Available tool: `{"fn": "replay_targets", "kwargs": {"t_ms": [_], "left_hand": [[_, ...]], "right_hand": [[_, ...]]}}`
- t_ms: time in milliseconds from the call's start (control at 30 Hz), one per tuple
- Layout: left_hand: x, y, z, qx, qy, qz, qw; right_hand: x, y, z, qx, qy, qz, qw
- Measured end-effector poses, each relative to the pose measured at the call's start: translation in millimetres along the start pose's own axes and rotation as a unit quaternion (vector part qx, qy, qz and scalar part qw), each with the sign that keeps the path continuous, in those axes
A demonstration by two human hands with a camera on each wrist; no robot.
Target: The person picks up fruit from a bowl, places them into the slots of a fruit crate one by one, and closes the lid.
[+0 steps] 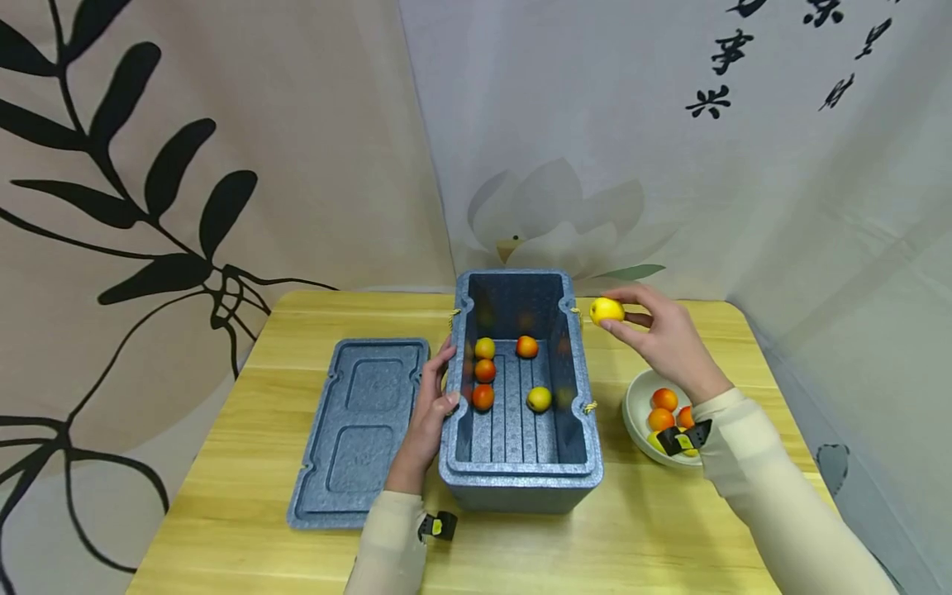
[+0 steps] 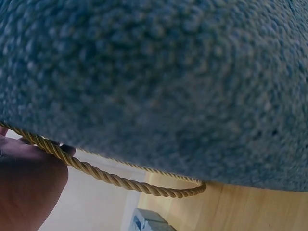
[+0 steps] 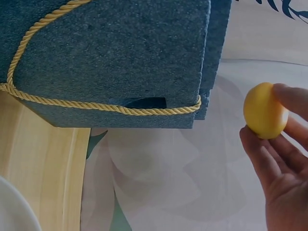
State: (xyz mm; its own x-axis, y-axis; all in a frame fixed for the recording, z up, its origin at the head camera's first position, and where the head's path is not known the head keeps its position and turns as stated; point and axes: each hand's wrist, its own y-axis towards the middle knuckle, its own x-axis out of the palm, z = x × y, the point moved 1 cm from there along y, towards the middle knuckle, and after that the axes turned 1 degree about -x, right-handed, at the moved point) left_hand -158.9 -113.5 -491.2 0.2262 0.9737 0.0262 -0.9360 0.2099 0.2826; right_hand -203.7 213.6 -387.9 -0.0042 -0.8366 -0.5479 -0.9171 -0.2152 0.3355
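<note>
My right hand (image 1: 665,335) pinches a small oval yellow fruit (image 1: 606,311) between thumb and fingertips, raised beyond the right wall of a blue-grey foam box (image 1: 521,469). In the right wrist view that fruit (image 3: 264,110) has an orange tinge on one side. My left hand (image 1: 427,417) rests against the box's left rim with fairly straight fingers. A gold rope (image 2: 120,182) crosses in front of this hand in the left wrist view. Inside the box lie several fruits: an orange-red fruit (image 1: 483,397), a yellow fruit (image 1: 539,399) and others.
Left of the box, its foam lid (image 1: 364,430) lies flat on the wooden table (image 1: 245,496). On the right stands a white bowl (image 1: 634,405) with orange and yellow fruits, partly hidden by the right wrist. A printed curtain (image 1: 335,165) hangs behind the table.
</note>
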Motion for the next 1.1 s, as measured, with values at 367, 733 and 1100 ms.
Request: {"fn": "replay_targets", "kwargs": {"t_ms": [367,733,1100], "left_hand": [[-0.8,-3.3,-0.4,-0.006,-0.002,0.004,1.0000],[-0.8,-0.6,-0.2,-0.007,-0.004,-0.003,1.0000],[0.2,1.7,-1.5,0.013,-0.012,0.002,0.9998]], "right_hand": [[4.7,4.3,-4.2,0.001,0.007,-0.014,1.000],[7.4,23.0,-12.1,-0.037,0.001,-0.031,0.999],[13.6,35.3,-24.0,-0.048,-0.054,-0.037,0.997]]}}
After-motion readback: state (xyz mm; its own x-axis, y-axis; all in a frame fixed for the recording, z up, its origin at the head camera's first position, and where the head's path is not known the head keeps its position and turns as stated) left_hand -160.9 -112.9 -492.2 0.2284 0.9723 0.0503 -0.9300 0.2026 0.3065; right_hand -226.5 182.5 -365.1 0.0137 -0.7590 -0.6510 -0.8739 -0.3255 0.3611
